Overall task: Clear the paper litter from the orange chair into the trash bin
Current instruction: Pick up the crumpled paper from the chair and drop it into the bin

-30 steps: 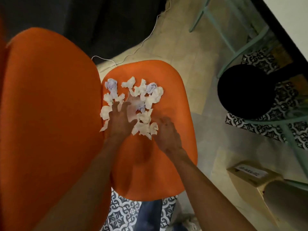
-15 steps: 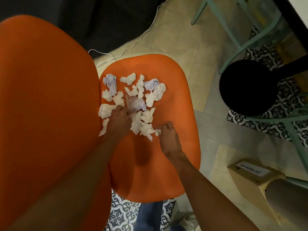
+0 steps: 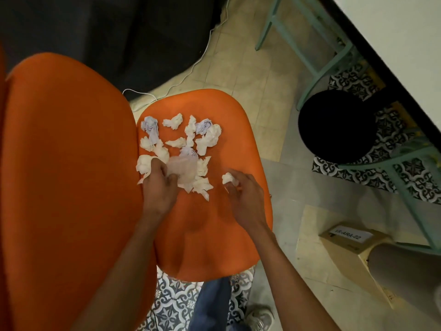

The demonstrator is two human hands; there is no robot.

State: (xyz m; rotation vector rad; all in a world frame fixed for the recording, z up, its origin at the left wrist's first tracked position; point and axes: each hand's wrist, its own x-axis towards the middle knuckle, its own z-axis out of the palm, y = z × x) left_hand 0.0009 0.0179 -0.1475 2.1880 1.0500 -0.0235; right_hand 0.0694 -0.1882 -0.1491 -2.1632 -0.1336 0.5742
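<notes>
My right grip (image 3: 245, 199) pinched one paper wad (image 3: 227, 178) at its 11 o'clock. The paper litter (image 3: 191, 139) lay on the orange chair (image 3: 210, 235) at 10 o'clock. My left grip (image 3: 158, 189) curled among it; whether it held any, I couldn't tell.

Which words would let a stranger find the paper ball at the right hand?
Look at the orange chair seat with its heap of crumpled papers. Right of the heap, the right hand pinches a small white paper ball. It alone sits apart from the heap.
</notes>
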